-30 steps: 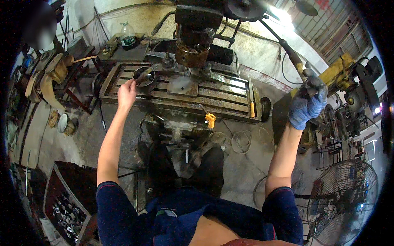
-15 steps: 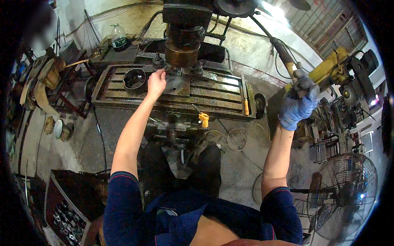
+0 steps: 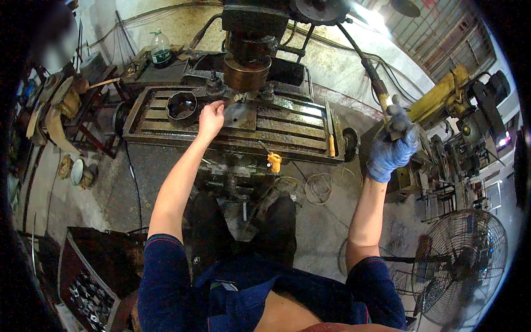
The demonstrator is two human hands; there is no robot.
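Note:
My bare left hand (image 3: 212, 118) is closed in a pinch over the machine table (image 3: 293, 128), just left of a flat metal plate (image 3: 241, 115). Whatever its fingertips hold is too small to make out. Above the plate hangs the machine's round spindle head (image 3: 246, 72), with a small metal piece (image 3: 240, 98) beneath it. At the right, my right hand (image 3: 394, 145), in a blue glove with dark fingers, is closed around the lower end of a long machine lever (image 3: 378, 84). A dark bowl (image 3: 181, 105) rests on the table, left of my left hand.
A yellow-handled tool (image 3: 274, 160) sits at the table's front edge. A long file-like tool (image 3: 331, 138) with an orange handle lies along its right end. A caged fan (image 3: 462, 265) stands at lower right, a bin of metal pieces (image 3: 91, 296) at lower left. Coiled cable (image 3: 319, 188) lies on the floor.
My left hand has drawn slightly down toward me, away from the spindle. My right hand and the lever's end have shifted a little left and down.

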